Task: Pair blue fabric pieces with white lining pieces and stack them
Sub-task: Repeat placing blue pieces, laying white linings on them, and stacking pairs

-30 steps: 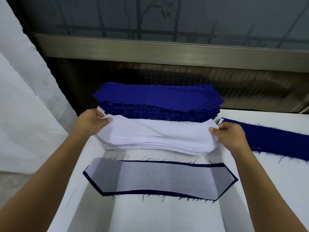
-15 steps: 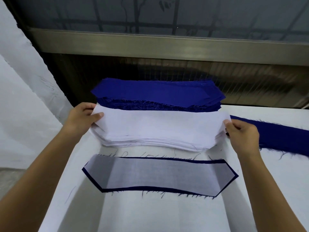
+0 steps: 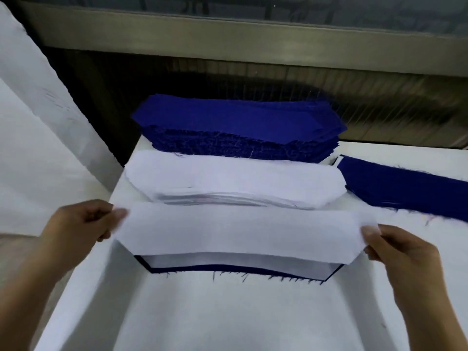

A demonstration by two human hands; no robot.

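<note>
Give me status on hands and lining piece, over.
Left hand and right hand pinch one lining piece by its ends. Held over the paired piece on the table. No obstacle in view.

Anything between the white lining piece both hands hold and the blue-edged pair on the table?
Nothing visible. The white lining piece, pinched at its ends by the left hand and right hand, hangs directly over the blue-edged fabric pair.

White-covered table (image 3: 228, 320), metal window sill (image 3: 253, 36) behind, dark glass above, white cloth (image 3: 30, 138) hanging left
</note>
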